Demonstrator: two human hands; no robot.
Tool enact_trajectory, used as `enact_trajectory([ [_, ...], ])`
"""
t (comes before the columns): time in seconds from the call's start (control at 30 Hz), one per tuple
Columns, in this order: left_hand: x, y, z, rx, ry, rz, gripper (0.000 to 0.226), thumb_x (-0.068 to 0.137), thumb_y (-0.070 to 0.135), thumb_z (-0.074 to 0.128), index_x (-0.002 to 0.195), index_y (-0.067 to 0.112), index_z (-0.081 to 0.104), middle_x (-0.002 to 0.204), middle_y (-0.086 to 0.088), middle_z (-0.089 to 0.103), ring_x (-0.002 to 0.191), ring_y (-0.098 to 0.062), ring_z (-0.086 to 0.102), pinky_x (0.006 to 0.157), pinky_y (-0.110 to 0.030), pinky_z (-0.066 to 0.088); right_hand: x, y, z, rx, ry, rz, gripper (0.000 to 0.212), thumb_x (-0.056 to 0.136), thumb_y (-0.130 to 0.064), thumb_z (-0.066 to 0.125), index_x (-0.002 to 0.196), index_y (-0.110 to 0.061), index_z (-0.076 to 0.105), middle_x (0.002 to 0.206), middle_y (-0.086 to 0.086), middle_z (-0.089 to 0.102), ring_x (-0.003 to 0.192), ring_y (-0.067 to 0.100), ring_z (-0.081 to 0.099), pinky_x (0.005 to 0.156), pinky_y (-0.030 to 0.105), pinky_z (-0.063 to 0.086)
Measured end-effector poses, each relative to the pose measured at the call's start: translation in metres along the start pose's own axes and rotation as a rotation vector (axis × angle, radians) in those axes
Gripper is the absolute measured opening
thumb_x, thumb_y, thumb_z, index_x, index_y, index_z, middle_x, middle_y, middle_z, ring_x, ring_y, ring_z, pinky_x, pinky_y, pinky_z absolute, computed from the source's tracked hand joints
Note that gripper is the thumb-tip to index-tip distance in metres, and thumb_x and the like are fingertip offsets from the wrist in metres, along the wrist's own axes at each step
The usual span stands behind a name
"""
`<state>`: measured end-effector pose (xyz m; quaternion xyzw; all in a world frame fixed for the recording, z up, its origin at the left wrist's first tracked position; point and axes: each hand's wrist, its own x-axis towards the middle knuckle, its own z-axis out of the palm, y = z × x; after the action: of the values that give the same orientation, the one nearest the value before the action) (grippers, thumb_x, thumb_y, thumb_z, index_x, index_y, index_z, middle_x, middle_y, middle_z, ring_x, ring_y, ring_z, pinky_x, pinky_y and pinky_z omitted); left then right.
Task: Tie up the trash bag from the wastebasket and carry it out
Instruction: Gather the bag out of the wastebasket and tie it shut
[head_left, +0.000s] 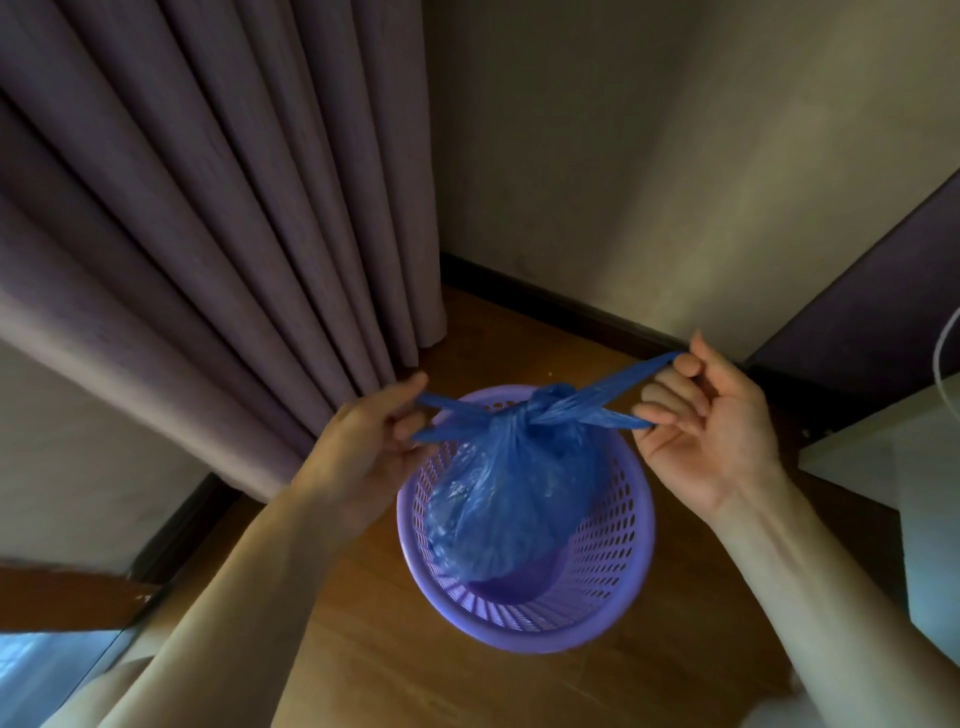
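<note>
The trash bag (498, 499) hides the wastebasket's (613, 587) bottom; a white cabinet (883, 467) runs off the right edge.

A translucent blue plastic trash bag (506, 499) hangs bunched and rounded inside a lilac perforated plastic wastebasket (613, 551), its bottom just above the basket floor. The neck is cinched into a knot (540, 410) at rim height, with two twisted handle loops stretched taut sideways.

The trash bag (511, 499) hangs in the wastebasket (618, 571) on the floor (395, 665) — left hand (363, 441) left of its knot (535, 410), right hand (711, 431) right — with the curtain (208, 234) behind-left and the wall (649, 156) behind.
</note>
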<state>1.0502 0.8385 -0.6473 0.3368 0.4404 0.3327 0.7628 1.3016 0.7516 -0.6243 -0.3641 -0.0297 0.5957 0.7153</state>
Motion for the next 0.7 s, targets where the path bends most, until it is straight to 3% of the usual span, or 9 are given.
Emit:
enact_trajectory([
  [0.13,0.006,-0.003,-0.002,-0.577,0.059,-0.069,0.043,0.094,0.022,0.049,0.054,0.023,0.032,0.042,0.006,0.026,0.048,-0.012,0.042,0.080,-0.028,0.044,0.004,0.011,-0.010,-0.028,0.077,0.023,0.040,0.097,-0.033,0.050,0.059,-0.020,0.046,0.045,-0.009,0.023,0.034,0.008,0.019,0.036,0.020,0.014],
  [0.2,0.007,-0.012,-0.013,-0.671,0.103,-0.136,0.046,0.093,0.018,0.047,0.052,0.022,0.028,0.041,0.004,0.021,0.042,-0.011,0.022,0.055,-0.022,0.047,0.006,0.014,-0.021,-0.056,0.164,0.041,0.043,0.098,-0.028,0.048,0.056,-0.021,0.042,0.043,-0.008,0.021,0.032,0.007,0.018,0.033,0.020,0.014],
  [0.23,0.008,-0.015,-0.023,-0.697,0.130,-0.175,0.046,0.091,0.015,0.046,0.050,0.021,0.027,0.040,0.004,0.020,0.042,-0.011,0.014,0.042,-0.020,0.038,0.006,0.012,-0.028,-0.072,0.229,0.050,0.044,0.097,-0.026,0.047,0.055,-0.021,0.040,0.042,-0.008,0.020,0.031,0.007,0.017,0.033,0.021,0.013],
  [0.3,0.007,-0.018,-0.044,-0.666,0.238,-0.215,0.049,0.089,0.012,0.044,0.045,0.020,0.025,0.038,0.003,0.019,0.036,-0.011,0.012,0.036,-0.022,0.021,0.005,0.004,-0.045,-0.113,0.389,0.061,0.044,0.097,-0.021,0.045,0.054,-0.021,0.035,0.041,-0.008,0.019,0.030,0.008,0.017,0.033,0.021,0.012],
  [0.4,0.005,-0.018,-0.071,-0.561,0.438,-0.252,0.054,0.095,0.013,0.040,0.044,0.021,0.024,0.037,0.003,0.017,0.031,-0.012,0.017,0.036,-0.023,0.018,0.000,-0.009,-0.070,-0.162,0.559,0.051,0.042,0.097,-0.019,0.044,0.058,-0.022,0.029,0.041,-0.007,0.019,0.031,0.009,0.016,0.033,0.021,0.015],
  [0.57,0.007,-0.024,-0.062,-0.446,0.445,-0.119,0.053,0.095,0.016,0.042,0.044,0.023,0.028,0.037,0.006,0.019,0.031,-0.009,0.017,0.035,-0.021,0.017,0.003,-0.010,-0.066,-0.170,0.535,-0.039,0.041,0.098,-0.024,0.046,0.060,-0.022,0.032,0.043,-0.007,0.021,0.033,0.009,0.017,0.032,0.021,0.017],
  [0.7,0.006,-0.020,-0.040,-0.219,0.316,0.090,0.043,0.097,0.017,0.046,0.054,0.022,0.039,0.042,0.009,0.022,0.036,-0.008,0.017,0.041,-0.024,0.014,-0.001,0.009,-0.032,-0.191,0.394,-0.164,0.036,0.100,-0.028,0.047,0.065,-0.021,0.042,0.040,-0.008,0.023,0.030,0.004,0.018,0.030,0.018,0.012],
])
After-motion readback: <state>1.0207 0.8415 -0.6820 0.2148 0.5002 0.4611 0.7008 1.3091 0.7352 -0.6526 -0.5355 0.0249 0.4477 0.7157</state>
